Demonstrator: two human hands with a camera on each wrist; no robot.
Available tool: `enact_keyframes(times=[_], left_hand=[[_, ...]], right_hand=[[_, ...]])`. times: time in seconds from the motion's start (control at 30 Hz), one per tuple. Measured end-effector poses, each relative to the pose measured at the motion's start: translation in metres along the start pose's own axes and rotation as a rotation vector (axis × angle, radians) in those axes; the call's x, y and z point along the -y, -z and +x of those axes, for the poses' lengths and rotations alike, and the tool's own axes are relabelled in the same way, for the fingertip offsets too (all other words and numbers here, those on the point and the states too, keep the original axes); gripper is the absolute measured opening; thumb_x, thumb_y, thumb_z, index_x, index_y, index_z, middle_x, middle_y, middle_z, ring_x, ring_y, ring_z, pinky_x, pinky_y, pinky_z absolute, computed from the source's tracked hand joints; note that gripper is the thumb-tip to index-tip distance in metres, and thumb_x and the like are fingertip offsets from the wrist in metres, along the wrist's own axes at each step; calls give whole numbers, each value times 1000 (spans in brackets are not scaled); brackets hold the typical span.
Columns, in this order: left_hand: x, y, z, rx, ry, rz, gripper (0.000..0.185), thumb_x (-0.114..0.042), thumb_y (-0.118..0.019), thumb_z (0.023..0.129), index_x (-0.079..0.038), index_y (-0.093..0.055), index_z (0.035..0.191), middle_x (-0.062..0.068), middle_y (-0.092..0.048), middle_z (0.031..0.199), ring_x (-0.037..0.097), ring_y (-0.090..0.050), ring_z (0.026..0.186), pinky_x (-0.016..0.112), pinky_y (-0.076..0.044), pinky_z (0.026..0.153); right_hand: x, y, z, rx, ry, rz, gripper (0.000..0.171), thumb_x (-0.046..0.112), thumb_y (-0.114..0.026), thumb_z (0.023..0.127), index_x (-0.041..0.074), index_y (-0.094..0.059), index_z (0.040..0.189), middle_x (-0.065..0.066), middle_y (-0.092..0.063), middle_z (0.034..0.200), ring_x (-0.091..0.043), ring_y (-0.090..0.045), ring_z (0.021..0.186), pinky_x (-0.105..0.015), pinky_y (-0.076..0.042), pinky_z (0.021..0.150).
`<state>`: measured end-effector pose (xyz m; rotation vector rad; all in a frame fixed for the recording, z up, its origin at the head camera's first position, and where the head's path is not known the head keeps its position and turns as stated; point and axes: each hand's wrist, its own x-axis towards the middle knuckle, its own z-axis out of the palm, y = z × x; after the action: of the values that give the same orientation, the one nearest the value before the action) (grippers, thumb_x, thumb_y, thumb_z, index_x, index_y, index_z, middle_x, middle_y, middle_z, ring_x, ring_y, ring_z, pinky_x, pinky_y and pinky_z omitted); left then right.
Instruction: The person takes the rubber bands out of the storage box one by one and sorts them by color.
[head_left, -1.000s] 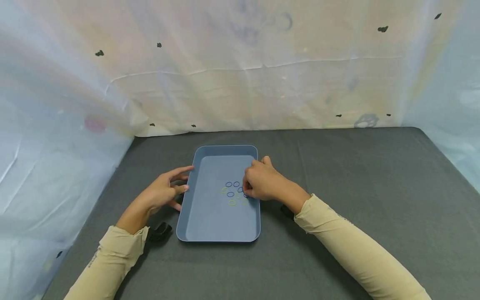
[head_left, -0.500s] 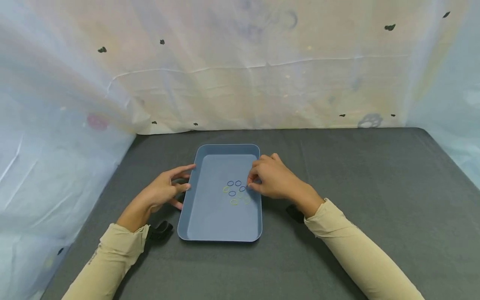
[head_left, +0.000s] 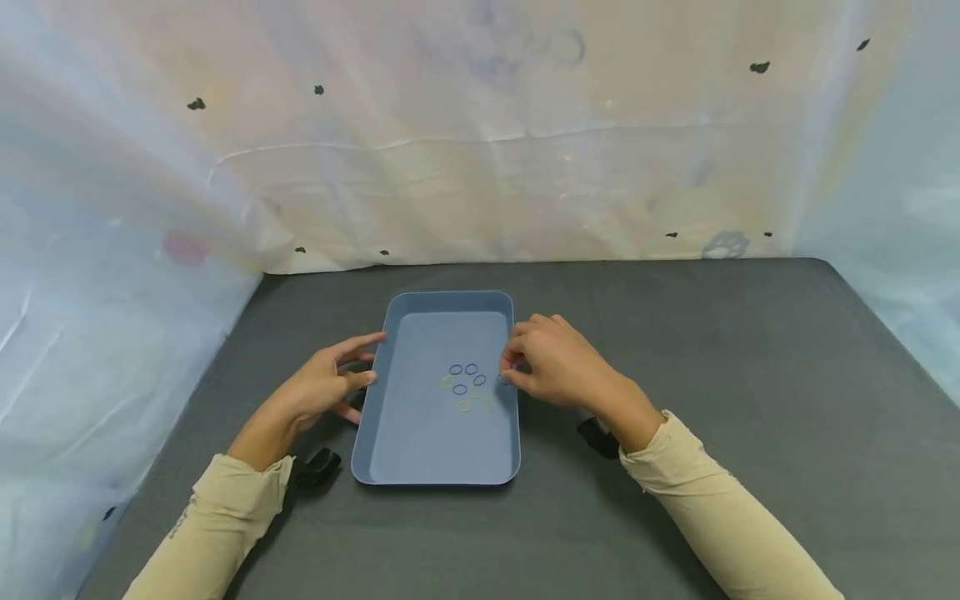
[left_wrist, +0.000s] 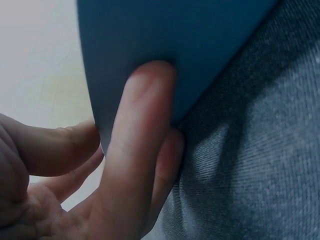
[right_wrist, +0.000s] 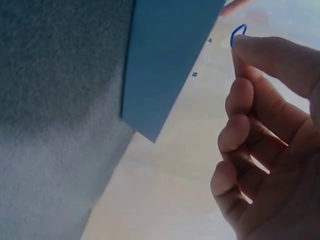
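Right grip (head_left: pixel 553 362) pinches blue ring (right_wrist: pixel 233 35) by one edge, so it could slip; left grip (head_left: pixel 318 385), fingers extended, touches tray (head_left: pixel 427 446).

Here's the left hand (head_left: pixel 318 385), fingers spread, touching the left rim of a shallow blue-grey rectangular tray (head_left: pixel 435 450). Over at the right rim, the right hand (head_left: pixel 558 360) pinches a thin blue ring (head_left: pixel 504 379) at its fingertips! Four loose blue rings (head_left: pixel 460 394) and a scatter of thin yellow rings (head_left: pixel 464 411) lie just right of the tray's middle. Beneath it, a dark grey cloth-covered table (head_left: pixel 675 350); behind, a pale, creased fabric curtain (head_left: pixel 510 192).
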<state>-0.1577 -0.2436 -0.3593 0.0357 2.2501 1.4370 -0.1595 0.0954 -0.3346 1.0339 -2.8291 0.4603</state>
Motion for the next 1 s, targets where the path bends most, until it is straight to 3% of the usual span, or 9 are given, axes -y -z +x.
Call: enact_keyframes(times=[0.5,1.0], left_hand=[[2,4,0,0,-16,-15,64,-7,-53,103,-25,-27,159,25,-23,159,43,-48,129,45,-62,65],[6,6,2,12,-9,-40,64,-7,-53,103,-24,-27,159,25,-23,158,40,-51,125,47,-62,68]], right_hand=[[-4,8,-9,-16,-47,42,5,20,-78,87,20,-75,83,6,-66,89,-16,-55,86,-37,-47,82],[-17,15,-9,0,-108,64,5,21,-75,90,20,-74,85,5,-64,89,-15,-55,85,-33,-48,75]])
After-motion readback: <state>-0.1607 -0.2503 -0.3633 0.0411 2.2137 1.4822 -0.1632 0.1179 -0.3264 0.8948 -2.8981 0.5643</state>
